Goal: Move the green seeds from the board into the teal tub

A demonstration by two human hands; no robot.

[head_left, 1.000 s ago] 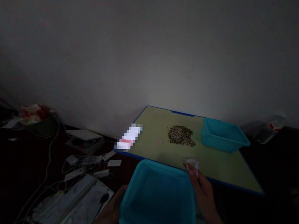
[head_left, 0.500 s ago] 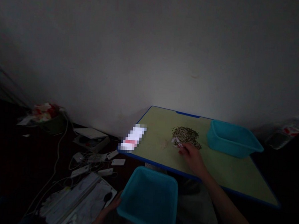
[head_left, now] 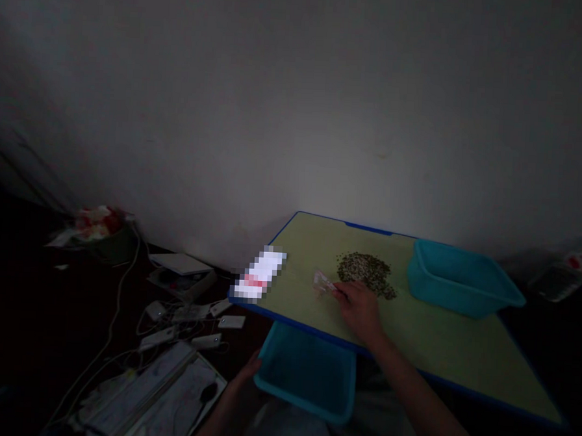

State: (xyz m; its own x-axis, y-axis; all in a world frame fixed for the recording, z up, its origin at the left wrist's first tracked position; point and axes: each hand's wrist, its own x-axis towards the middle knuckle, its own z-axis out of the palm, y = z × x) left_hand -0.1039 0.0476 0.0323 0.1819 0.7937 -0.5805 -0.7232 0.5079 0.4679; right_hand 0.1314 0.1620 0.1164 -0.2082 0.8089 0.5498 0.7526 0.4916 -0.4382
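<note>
My left hand [head_left: 250, 367] grips the left side of a blue plastic basin [head_left: 305, 404], tilted below the table's front edge; most of its fingers are hidden. My right hand [head_left: 359, 307] is closed on a small see-through, whitish plastic tool [head_left: 323, 281] of a kind I cannot make out. The tool's tip is at the table surface, over the spot where a few pale bits lay. Just beyond my right hand spreads a pile of mixed dark and pale seeds or grains [head_left: 364, 269].
The pale green table [head_left: 460, 347] has a blue rim. A second blue basin [head_left: 465, 299] stands on its right part, a blurred-out lit phone-like thing [head_left: 260, 273] at its left. Cables and white power banks [head_left: 231, 321] litter the floor left; a bottle [head_left: 565, 278] stands right.
My right hand has moved the plastic tool left, off the seed pile and onto the pale bits. The held basin has shifted right and up, its far side now under the table edge.
</note>
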